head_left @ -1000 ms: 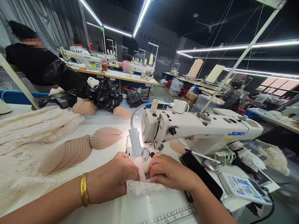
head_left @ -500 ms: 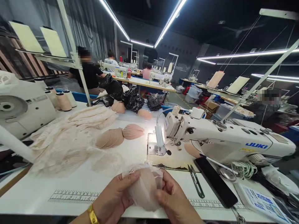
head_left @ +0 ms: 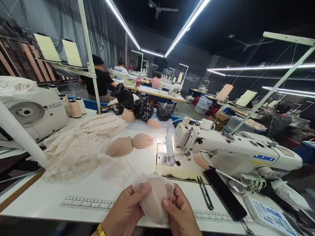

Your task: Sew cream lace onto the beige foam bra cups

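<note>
Between my hands, just over the table's front edge, is a beige bra cup point(head_left: 154, 200) covered in sheer, lace-edged fabric. My left hand point(head_left: 125, 208) pinches its left side, thumb on top. On the right side, my right hand point(head_left: 180, 209) grips it with the thumb pressed on the front and fingers behind. Beyond them, fanned stacks of beige bra cups point(head_left: 120, 146) lie beside a heap of cream lace fabric point(head_left: 81, 144). To the right is a white sewing machine point(head_left: 226, 147) with its lamp lit over the needle plate point(head_left: 165, 158).
Thread snips point(head_left: 205, 193), a black phone point(head_left: 225, 195) and a white-and-blue box point(head_left: 270, 213) lie to the right. Another machine point(head_left: 31, 111) and thread cones point(head_left: 74, 108) stand left. Black plastic bags point(head_left: 142, 108) sit at the back edge. A person in black point(head_left: 98, 82) sits beyond.
The camera view has shifted a little. Both hands still hold the covered cup, and my right thumb now presses more plainly on its front.
</note>
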`<state>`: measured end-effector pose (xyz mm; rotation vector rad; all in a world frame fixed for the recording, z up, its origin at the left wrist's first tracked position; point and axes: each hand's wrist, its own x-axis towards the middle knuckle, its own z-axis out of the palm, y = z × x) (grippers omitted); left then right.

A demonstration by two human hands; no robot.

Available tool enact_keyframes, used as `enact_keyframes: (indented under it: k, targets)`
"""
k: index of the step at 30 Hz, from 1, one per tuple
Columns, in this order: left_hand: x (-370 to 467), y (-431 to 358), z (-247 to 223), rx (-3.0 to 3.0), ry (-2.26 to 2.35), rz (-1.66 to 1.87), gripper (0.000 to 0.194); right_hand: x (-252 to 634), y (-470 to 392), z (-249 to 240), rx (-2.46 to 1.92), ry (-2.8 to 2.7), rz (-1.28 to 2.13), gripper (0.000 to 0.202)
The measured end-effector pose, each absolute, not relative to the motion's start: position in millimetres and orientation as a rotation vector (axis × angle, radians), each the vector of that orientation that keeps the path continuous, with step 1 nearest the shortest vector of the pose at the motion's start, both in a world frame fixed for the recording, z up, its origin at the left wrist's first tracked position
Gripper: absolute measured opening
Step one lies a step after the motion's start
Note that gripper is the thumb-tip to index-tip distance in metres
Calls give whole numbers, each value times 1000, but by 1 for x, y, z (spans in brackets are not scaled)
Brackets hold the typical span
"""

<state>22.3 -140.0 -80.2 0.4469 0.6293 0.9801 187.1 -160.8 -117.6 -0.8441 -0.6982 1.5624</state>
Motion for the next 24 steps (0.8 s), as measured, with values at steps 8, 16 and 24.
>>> enact_keyframes:
  k: [8, 16, 24]
  targets:
    - [36, -139, -70, 462, 681, 949, 48, 188, -151, -105, -809, -521, 1533, 50]
    - [24, -120, -55, 226, 782, 1043, 39, 197, -146, -108, -794, -549, 1616, 55]
    - [31, -106, -58, 220, 924, 1087, 22, 207, -154, -103, -886, -912, 1586, 43]
